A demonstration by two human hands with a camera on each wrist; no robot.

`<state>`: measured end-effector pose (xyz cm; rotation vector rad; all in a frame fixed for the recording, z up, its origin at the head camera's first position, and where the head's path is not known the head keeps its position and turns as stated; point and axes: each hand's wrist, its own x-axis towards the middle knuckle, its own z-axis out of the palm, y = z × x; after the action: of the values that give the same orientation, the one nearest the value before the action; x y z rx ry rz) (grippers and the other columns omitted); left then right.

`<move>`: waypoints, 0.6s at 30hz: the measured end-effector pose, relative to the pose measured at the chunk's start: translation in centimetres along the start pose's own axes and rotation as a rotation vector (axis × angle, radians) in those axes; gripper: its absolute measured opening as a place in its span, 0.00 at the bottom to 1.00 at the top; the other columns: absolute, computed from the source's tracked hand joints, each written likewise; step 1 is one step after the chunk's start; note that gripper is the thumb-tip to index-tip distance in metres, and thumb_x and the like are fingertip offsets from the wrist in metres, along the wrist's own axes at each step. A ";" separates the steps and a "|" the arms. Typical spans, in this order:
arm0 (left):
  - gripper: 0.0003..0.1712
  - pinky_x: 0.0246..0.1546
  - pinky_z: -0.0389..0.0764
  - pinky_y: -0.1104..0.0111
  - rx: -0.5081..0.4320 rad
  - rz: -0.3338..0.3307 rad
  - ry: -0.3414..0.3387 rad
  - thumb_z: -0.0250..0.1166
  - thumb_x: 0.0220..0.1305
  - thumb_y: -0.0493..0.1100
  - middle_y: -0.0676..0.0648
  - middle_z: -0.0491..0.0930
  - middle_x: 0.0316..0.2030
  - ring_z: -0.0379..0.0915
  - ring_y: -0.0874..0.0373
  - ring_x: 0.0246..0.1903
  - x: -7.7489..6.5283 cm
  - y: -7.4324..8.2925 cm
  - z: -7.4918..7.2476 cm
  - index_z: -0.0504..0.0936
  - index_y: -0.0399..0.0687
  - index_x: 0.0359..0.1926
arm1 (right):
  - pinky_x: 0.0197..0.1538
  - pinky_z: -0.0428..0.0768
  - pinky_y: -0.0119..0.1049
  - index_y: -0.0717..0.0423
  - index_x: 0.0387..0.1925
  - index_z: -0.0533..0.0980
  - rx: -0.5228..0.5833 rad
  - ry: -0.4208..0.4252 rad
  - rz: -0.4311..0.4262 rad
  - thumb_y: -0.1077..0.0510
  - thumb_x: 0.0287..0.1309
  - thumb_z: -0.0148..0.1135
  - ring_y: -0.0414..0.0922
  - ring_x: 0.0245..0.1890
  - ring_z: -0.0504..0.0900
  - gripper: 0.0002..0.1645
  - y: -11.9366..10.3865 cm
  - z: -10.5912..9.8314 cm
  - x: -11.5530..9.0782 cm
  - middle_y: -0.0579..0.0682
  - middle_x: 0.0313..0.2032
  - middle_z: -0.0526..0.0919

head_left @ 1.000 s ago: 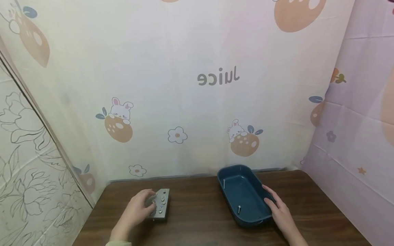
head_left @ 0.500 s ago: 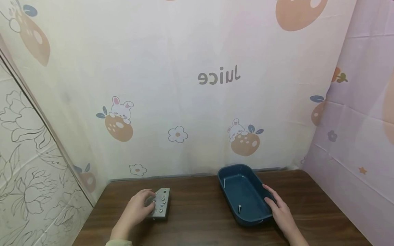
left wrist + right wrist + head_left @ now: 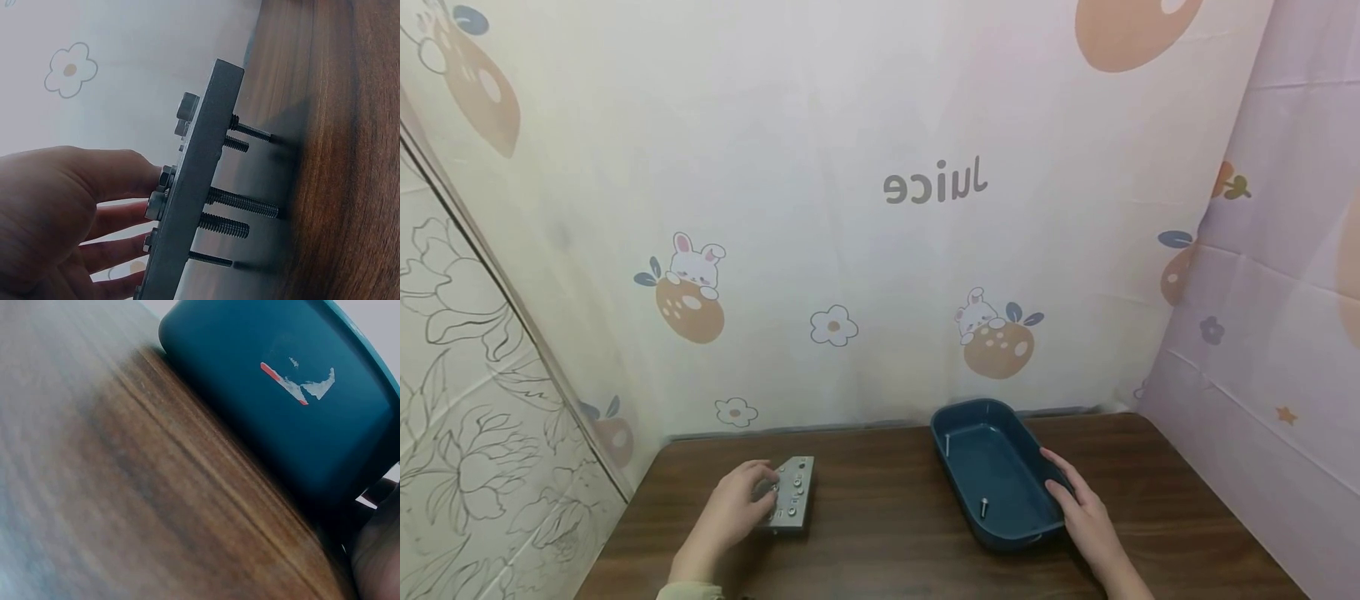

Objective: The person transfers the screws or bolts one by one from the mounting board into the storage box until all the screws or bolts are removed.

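A thick grey metal plate (image 3: pixel 792 493) set with several bolts is at the left of the table in the head view. In the left wrist view its threaded shanks (image 3: pixel 244 201) point down toward the wood. My left hand (image 3: pixel 739 500) reaches over the plate's left side, with thumb and fingertips around a bolt head (image 3: pixel 165 177); part of the contact is hidden. My right hand (image 3: pixel 1084 515) grips the right rim of a dark blue tray (image 3: pixel 964 493), thumb on the inner side. Inside the tray, one bolt (image 3: pixel 983 507) is near the front and another bolt (image 3: pixel 947 445) at the back left.
A brown wooden table (image 3: pixel 880 517) carries plate and tray, which stand well apart. Behind it hangs a printed curtain (image 3: pixel 850 250), with a lilac curtain (image 3: pixel 1262 333) on the right. Torn sticker remains (image 3: pixel 290 384) mark the tray's outer wall.
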<state>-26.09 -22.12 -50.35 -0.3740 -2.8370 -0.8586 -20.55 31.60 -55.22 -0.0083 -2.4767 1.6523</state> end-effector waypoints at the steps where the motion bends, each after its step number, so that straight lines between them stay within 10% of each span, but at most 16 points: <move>1: 0.05 0.61 0.71 0.45 0.001 -0.002 0.001 0.71 0.59 0.40 0.42 0.81 0.56 0.75 0.43 0.59 0.0 0.0 0.0 0.86 0.54 0.37 | 0.65 0.53 0.74 0.42 0.78 0.54 0.000 -0.001 0.001 0.42 0.78 0.45 0.63 0.76 0.47 0.34 0.0 0.0 0.0 0.55 0.78 0.52; 18: 0.05 0.60 0.71 0.43 0.060 0.021 0.011 0.71 0.60 0.40 0.41 0.83 0.54 0.75 0.39 0.58 0.1 0.2 -0.1 0.85 0.57 0.30 | 0.65 0.54 0.74 0.41 0.78 0.54 0.006 -0.004 0.005 0.43 0.78 0.45 0.63 0.76 0.46 0.33 -0.1 0.0 0.0 0.55 0.78 0.51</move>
<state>-26.15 -21.97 -50.16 -0.3893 -2.8362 -0.7673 -20.56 31.59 -55.12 -0.0110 -2.4772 1.6628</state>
